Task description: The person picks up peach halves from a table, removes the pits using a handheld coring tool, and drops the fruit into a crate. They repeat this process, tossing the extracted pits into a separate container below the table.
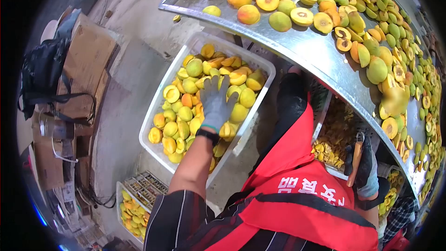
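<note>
My left hand (216,104), in a grey glove with a dark band at the wrist, lies on the yellow-green peach halves (185,113) filling a white plastic crate (153,94). Its fingers are spread, palm down, and the palm's underside is hidden. At my right side, my gloved right hand (366,165) is closed around a wooden-handled pitting tool (355,161) with a metal loop at its upper end. Below that hand, close to my red apron (297,176), sits a bin of peach scraps (335,132).
A metal table (297,42) curves along the right, heaped with cut peaches (374,56). Another crate of peaches (132,216) stands at lower left beside a metal grid. Cardboard boxes (86,60) and a black bag (44,72) line the left. Part of another person in checked cloth (402,218) shows at lower right.
</note>
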`<state>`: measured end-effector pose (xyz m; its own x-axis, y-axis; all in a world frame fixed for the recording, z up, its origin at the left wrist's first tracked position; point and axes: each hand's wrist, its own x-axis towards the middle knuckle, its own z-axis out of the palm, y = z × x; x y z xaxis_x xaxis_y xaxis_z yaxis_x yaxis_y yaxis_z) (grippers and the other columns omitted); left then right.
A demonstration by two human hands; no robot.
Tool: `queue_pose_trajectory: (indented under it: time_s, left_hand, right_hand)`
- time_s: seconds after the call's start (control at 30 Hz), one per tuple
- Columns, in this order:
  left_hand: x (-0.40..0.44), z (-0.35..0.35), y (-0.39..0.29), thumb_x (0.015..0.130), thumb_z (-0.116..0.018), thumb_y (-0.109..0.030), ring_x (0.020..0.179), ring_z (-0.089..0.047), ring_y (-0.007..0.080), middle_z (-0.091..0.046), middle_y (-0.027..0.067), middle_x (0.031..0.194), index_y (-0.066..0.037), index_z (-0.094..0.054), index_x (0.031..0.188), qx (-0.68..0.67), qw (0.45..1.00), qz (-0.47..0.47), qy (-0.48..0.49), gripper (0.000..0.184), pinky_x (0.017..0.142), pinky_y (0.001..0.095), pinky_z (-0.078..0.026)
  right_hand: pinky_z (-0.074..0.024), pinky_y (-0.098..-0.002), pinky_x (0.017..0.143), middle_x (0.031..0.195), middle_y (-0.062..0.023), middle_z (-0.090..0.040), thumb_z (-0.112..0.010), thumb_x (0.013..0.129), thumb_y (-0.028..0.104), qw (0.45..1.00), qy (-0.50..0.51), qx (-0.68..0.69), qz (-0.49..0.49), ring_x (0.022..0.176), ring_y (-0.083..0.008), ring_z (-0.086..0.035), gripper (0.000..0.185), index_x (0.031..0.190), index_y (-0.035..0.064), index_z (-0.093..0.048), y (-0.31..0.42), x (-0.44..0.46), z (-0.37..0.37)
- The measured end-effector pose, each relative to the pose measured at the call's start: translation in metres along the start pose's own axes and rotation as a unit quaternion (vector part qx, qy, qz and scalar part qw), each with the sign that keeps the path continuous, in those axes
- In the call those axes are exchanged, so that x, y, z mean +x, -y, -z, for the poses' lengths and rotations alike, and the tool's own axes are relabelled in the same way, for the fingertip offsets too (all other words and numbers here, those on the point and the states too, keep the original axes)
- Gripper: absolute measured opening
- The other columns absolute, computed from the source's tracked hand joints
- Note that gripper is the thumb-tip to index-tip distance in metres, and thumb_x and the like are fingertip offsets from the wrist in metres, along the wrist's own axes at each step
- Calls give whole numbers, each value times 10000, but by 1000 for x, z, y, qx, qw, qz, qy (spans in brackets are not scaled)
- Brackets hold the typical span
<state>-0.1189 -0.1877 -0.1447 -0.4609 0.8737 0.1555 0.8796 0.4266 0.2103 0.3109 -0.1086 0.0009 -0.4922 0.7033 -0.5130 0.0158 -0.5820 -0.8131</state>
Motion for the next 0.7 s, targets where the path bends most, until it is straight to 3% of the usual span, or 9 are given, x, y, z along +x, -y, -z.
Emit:
queue_pose_trajectory:
  time_s: [0.17,0.23,0.3,0.37,0.4,0.5,0.57,0.63,0.7]
  left_hand:
    - [83,-26,27,829,-544,-336,1241,-326,359,-375,187,1345,-142,-425,1300,152,985,-75,-44,524,996,496,-260]
    - [121,-7,18,813,-514,-253,1177,-395,383,-468,156,1268,-169,-523,1193,-8,999,35,28,389,991,477,-293]
    - [144,-48,64,783,-483,-173,1081,-473,349,-572,172,1076,-51,-570,1061,126,975,-176,-46,316,933,462,-341]
    - [166,-48,57,810,-458,-172,1110,-455,335,-540,169,1139,-40,-549,1096,229,960,-113,113,328,948,477,-304]
    - [175,-55,64,840,-433,-201,1018,-485,323,-539,155,1132,-87,-527,1137,277,932,-231,39,332,837,418,-370]
    - [166,3,9,872,-407,-289,1212,-373,238,-424,87,1313,-85,-406,1293,397,893,-196,78,468,991,390,-283]
    - [209,-179,218,853,-448,-248,1238,-364,229,-403,78,1339,-58,-376,1309,273,924,-250,-91,499,1020,405,-271]
    - [169,-88,162,854,-444,-248,1238,-365,230,-407,79,1336,-59,-382,1305,257,955,-135,-52,492,1022,406,-267]
    - [153,-58,147,856,-441,-249,1237,-365,232,-411,81,1334,-59,-389,1300,219,969,-97,-61,485,1024,407,-264]
  right_hand:
    - [-428,-264,478,756,-53,-562,-384,936,394,987,-136,-88,-20,566,-145,-539,372,1046,61,-511,2,2,-6]
    - [-449,-264,531,841,-63,-573,-371,937,404,989,-143,15,-35,649,-145,-554,402,1103,61,-501,5,5,-4]
    - [-466,-259,563,873,-60,-580,-370,947,368,977,-167,124,-42,689,-137,-568,385,1151,65,-494,-13,0,10]
    - [-446,-221,538,793,-43,-582,-414,935,333,977,-213,-2,-5,633,-97,-547,319,1064,82,-562,19,4,-28]
    - [-436,-228,506,762,-42,-576,-439,923,337,977,-171,-118,42,587,-101,-533,313,1053,77,-557,8,6,-17]
    - [-406,-249,410,667,-38,-558,-512,887,348,785,-138,-500,340,449,-112,-492,314,1018,64,-541,-15,19,-1]
    - [-395,-247,377,647,-37,-557,-473,904,384,988,-143,-25,-56,441,-108,-511,327,1008,82,-542,17,13,-16]
    - [-446,-282,451,715,-73,-569,-488,901,333,985,-142,34,-88,543,-152,-563,308,1047,66,-534,10,14,-4]
    - [-432,-339,725,990,-145,-516,-542,836,230,965,-86,-248,0,856,-264,-526,420,1196,40,-439,-4,15,7]
